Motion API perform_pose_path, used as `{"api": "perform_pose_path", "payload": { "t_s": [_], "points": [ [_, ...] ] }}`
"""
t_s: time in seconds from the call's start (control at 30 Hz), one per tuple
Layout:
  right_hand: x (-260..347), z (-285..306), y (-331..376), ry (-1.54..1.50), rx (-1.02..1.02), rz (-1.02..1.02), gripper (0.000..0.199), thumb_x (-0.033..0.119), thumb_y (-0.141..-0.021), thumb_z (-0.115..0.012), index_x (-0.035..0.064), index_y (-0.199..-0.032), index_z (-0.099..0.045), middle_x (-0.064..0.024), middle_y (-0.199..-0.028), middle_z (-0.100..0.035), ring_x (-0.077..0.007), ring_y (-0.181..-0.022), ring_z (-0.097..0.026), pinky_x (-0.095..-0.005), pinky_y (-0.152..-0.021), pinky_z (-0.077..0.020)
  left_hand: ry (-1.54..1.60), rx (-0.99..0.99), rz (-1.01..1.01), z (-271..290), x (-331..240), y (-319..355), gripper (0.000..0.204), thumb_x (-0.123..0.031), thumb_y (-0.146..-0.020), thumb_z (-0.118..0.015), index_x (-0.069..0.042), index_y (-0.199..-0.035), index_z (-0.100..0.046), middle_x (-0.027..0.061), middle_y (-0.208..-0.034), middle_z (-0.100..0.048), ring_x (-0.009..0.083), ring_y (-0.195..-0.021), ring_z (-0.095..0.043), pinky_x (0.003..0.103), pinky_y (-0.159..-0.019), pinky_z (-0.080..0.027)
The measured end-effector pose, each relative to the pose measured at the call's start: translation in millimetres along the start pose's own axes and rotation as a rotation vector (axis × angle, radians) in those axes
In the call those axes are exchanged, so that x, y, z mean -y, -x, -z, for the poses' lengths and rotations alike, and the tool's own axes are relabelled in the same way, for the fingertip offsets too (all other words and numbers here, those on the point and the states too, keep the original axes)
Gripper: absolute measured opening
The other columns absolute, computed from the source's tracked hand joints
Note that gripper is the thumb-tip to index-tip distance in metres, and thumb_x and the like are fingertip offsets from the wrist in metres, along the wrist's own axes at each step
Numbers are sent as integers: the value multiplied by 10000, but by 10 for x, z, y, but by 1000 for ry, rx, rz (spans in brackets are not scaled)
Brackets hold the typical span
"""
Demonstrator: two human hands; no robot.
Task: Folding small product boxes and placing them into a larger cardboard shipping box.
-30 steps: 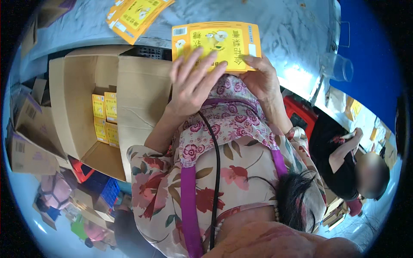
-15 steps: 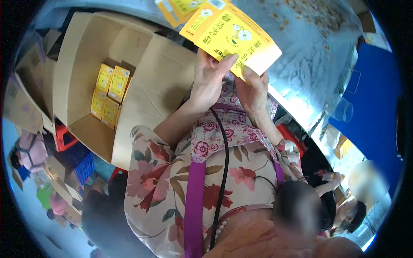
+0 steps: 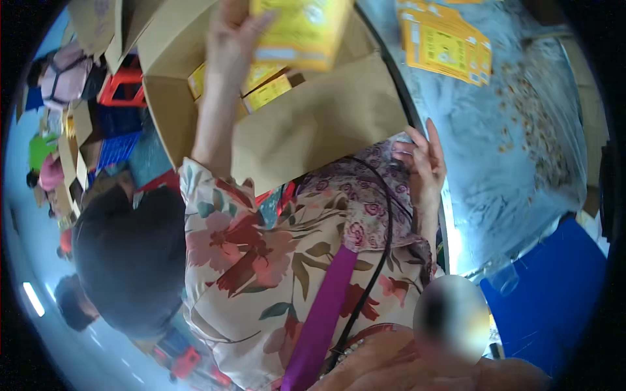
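Note:
My left hand (image 3: 236, 36) is raised at the top of the view, its thumb over the edge of a yellow printed carton (image 3: 297, 32). The carton is above the open cardboard box (image 3: 326, 124), blurred and partly cut off by the upper rim. Inside the box stand several similar yellow packs (image 3: 268, 94), partly hidden by my left forearm. My right hand (image 3: 424, 159) holds nothing. Its fingers are loosely stretched beside the metal table's near edge, close to my flowered apron.
A fanned pile of flat yellow cartons (image 3: 447, 52) lies on the metal table (image 3: 469, 156). Small brownish bits (image 3: 535, 124) are scattered farther right, and a blue board (image 3: 551, 293) lies at the lower right. A person in dark clothing (image 3: 134, 254) is close on my left, with red stools (image 3: 124, 88) beyond.
The yellow carton has moved left from between both hands to above the cardboard box, in my left hand alone. My right hand has let go and dropped toward the table edge. The view has swung.

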State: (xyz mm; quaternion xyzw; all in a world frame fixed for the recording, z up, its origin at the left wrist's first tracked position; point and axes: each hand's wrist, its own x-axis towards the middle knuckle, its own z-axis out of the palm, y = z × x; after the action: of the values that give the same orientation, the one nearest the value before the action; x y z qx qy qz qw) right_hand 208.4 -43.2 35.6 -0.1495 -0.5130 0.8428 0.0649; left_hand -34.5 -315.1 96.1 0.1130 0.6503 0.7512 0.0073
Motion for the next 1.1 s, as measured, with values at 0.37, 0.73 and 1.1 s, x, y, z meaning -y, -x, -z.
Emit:
{"api": "perform_pose_path", "payload": {
  "t_s": [0.37, 0.73, 1.1],
  "points": [
    [91, -8, -34, 257, -7, -155, 411, 47, -907, -578, -8, -1307, -500, -148, -1154, -627, -179, -931, -623, -304, -832, -507, -572, 172, 416, 1139, 328, -237, 501, -64, -871, -630, -8, -1332, -442, 199, -1117, -614, 228, -800, -675, 294, -468, -589],
    [95, -178, -163, 282, 101, -296, 405, 4, -899, -567, -11, -1299, -503, -150, -1153, -620, -203, -997, -618, -290, -860, -495, -839, 368, 193, 1188, 888, -1093, 483, -117, -874, -635, -57, -1332, -494, 165, -1219, -593, 233, -966, -635, 322, -678, -590],
    [135, -163, -88, 283, 101, -360, 410, -39, -900, -540, -34, -1306, -479, -141, -1166, -608, -161, -1009, -601, -248, -857, -484, -1469, 386, -204, 766, 2345, -1370, 489, -171, -869, -608, -116, -1335, -467, 180, -1220, -573, 336, -1080, -577, 436, -899, -476]
  ]
}}
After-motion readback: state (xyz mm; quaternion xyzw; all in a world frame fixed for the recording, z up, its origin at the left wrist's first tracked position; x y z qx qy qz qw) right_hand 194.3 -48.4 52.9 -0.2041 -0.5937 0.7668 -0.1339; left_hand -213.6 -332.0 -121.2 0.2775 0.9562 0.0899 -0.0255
